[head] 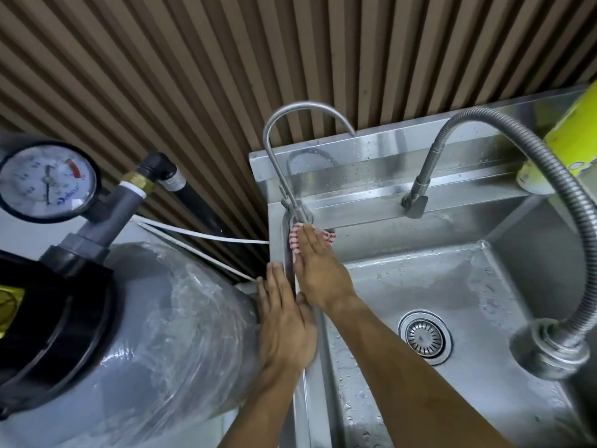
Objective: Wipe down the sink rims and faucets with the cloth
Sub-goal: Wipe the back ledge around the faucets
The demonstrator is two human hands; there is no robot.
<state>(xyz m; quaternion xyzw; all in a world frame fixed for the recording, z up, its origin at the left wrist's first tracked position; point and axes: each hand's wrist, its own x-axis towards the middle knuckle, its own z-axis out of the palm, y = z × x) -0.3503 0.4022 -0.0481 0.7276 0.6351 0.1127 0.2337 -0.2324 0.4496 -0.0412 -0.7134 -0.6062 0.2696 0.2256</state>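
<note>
Pressing a red-and-white cloth (297, 239) onto the sink rim (288, 253) beside the gooseneck faucet (277, 163) base, the right hand (318, 266) keeps straight fingers (307, 242) pressed together, while the left hand (284, 318) rests flat, fingers together, on the rim's outer edge.

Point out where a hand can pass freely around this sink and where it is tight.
Free: the basin floor between the drain and the back wall. Crowded: the left rim's back corner, where the right hand presses the cloth beside the gooseneck faucet; the left hand covers the left rim.
</note>
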